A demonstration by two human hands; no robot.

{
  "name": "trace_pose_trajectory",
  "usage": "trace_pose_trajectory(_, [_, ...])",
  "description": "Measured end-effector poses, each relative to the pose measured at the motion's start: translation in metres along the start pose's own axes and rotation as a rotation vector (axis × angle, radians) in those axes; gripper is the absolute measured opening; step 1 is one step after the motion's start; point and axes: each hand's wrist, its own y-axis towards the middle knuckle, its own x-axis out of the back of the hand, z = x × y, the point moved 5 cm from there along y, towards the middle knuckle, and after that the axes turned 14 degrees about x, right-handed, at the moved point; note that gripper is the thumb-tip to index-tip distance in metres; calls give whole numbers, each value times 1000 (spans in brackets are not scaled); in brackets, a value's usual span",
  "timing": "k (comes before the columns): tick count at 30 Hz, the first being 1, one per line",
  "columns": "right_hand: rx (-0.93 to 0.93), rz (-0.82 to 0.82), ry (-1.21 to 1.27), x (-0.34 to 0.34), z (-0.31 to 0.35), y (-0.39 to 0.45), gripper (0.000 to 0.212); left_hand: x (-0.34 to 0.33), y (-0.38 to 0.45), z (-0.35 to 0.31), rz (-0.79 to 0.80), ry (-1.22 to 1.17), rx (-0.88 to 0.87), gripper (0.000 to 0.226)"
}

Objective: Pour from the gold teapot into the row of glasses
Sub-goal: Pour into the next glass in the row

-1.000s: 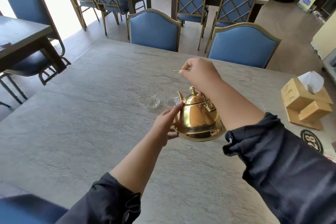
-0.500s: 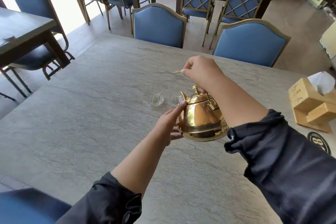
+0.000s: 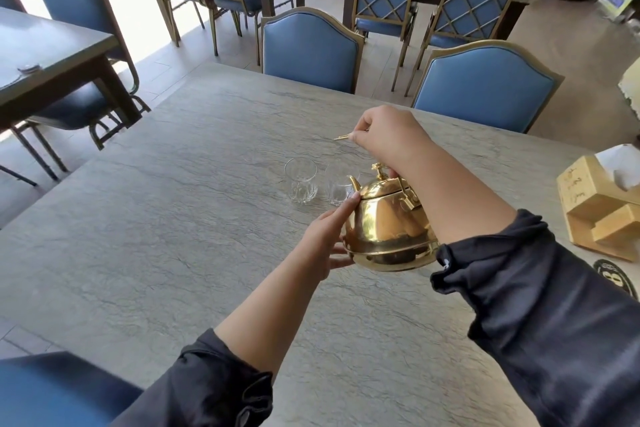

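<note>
The gold teapot (image 3: 388, 229) hangs tilted above the grey stone table (image 3: 173, 218), its spout over a clear glass (image 3: 338, 186). My right hand (image 3: 384, 135) is closed around the teapot's handle, whose tip sticks out to the left of the fist. My left hand (image 3: 329, 236) steadies the pot's left side, its fingertips near the lid. Another clear glass (image 3: 300, 180) stands just left of the first. Whether more glasses stand behind the teapot and my right arm is hidden.
A wooden tissue box (image 3: 602, 198) stands at the table's right edge, with a round black sticker (image 3: 614, 274) in front of it. Two blue chairs (image 3: 311, 49) (image 3: 485, 87) line the far side. Other tables and chairs fill the room behind.
Teapot and both hands keep the same pose over the glasses. The camera has shifted a little, so everything sits slightly further right in view.
</note>
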Motion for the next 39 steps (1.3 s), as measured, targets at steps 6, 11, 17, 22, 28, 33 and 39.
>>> trace_pose_trajectory(6, [1,6,-12,0,3,0,27,1,0,0,7,-4,-9,46])
trace_pose_trajectory(11, [-5,13,-7,2,2,-1,27,-1,1,0,7,-3,-8,48])
trace_pose_trajectory(17, [-8,24,-16,4,2,0,29,-3,0,-1,11,-12,-12,46])
trace_pose_trajectory(22, [-6,45,-31,5,3,0,30,-4,0,-2,11,-12,-4,48])
trace_pose_trajectory(28, [-17,56,-44,5,4,1,31,-4,1,-1,13,-9,-2,46])
trace_pose_trajectory(33, [-12,53,-53,6,5,1,31,-4,0,-1,1,-18,-8,46])
trace_pose_trajectory(39, [1,51,-68,9,7,1,30,-5,-3,-3,8,-26,-10,52])
